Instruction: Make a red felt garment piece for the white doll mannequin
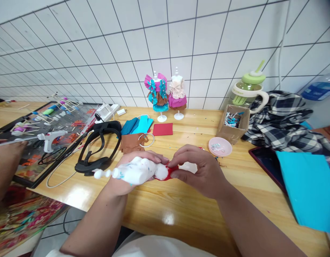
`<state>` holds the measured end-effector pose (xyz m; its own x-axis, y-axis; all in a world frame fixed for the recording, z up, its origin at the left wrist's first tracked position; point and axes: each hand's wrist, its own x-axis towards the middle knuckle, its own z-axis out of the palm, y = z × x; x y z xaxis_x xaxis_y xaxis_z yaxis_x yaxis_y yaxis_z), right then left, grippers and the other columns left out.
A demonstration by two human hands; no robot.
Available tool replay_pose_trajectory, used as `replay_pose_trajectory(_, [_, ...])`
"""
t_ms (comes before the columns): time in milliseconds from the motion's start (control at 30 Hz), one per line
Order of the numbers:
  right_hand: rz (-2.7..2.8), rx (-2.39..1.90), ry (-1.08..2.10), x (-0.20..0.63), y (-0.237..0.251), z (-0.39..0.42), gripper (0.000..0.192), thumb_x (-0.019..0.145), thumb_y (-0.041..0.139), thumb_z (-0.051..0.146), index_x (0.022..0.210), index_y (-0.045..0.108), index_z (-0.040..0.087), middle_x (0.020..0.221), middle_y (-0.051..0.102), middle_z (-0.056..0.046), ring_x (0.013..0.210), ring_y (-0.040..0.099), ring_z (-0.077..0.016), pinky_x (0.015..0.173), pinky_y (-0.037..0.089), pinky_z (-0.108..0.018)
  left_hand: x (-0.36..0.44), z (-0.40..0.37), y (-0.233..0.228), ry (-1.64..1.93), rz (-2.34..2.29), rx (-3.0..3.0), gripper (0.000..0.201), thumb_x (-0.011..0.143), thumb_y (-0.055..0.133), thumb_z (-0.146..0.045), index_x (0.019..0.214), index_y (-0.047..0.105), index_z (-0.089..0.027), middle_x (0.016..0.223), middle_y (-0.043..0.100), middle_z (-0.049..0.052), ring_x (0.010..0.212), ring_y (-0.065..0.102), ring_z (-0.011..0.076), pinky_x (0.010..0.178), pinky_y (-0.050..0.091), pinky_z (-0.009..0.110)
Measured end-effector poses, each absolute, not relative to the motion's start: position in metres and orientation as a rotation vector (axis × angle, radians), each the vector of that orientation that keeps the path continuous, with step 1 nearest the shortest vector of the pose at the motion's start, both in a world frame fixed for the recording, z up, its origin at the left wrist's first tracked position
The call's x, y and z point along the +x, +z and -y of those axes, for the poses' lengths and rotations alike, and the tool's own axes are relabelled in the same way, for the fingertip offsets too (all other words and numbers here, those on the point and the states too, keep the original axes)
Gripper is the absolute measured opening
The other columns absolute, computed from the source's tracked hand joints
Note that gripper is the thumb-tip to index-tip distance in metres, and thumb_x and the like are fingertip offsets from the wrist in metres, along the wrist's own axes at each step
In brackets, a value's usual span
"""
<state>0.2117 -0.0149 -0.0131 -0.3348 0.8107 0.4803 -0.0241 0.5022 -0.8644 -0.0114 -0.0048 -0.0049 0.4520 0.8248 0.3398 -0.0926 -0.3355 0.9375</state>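
Taking the wooden table [197,214] as the landmark: at its far left end a co-worker's hand [6,151] rests beside a black-framed work mat [28,178], on which a white hot-glue gun [51,139] lies among scattered sticks. Just right of the mat sits a black headband device [98,151], with folded blue and brown felt pieces [135,134] and a red felt square [163,129] behind it. At the table's front middle, the left hand [133,167] is wrapped around a white miniature mannequin [135,170], laid on its side with its knobbed neck pointing left. The right hand [199,171] meets it from the right, fingertips pinching a small piece of red felt [170,174] against the mannequin's body. Judging by this, the dressing of this figure is barely begun: only one red piece is being fitted, and the body is otherwise bare. Against the tiled wall at the table's back stand two finished dressed mannequins [167,94], one in pink, teal and brown, the other in cream and magenta. Further right along the table are a pink dish [220,146], a cardboard box of scraps [233,123], a green-lidded mug [248,91], a plaid cloth [283,121] and a blue felt sheet [309,189].
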Motion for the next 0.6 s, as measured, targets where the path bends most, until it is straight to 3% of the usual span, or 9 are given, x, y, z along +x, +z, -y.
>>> replay_pose_trajectory(333, [1.727, -0.752, 0.967, 0.210, -0.012, 0.017, 0.026, 0.075, 0.077, 0.030, 0.098, 0.066, 0.023, 0.092, 0.068, -0.002, 0.082, 0.059, -0.0161, 0.075, 0.047, -0.031, -0.004, 0.009, -0.015, 1.155, -0.745, 1.442, 0.032, 0.079, 0.073, -0.034, 0.106, 0.068, -0.018, 0.103, 0.072, 0.010, 0.096, 0.067, 0.0253, 0.083, 0.055, 0.035])
replay_pose_trajectory(600, [1.739, -0.940, 0.842, 0.208, -0.022, 0.010, 0.025, 0.079, 0.071, 0.025, 0.103, 0.066, 0.022, 0.092, 0.069, -0.002, 0.087, 0.061, -0.0171, 0.079, 0.049, -0.034, 0.003, 0.004, -0.014, 1.107, -0.869, 1.341, 0.034, 0.075, 0.078, -0.028, 0.107, 0.068, -0.021, 0.101, 0.073, 0.007, 0.090, 0.069, 0.0212, 0.079, 0.057, 0.029])
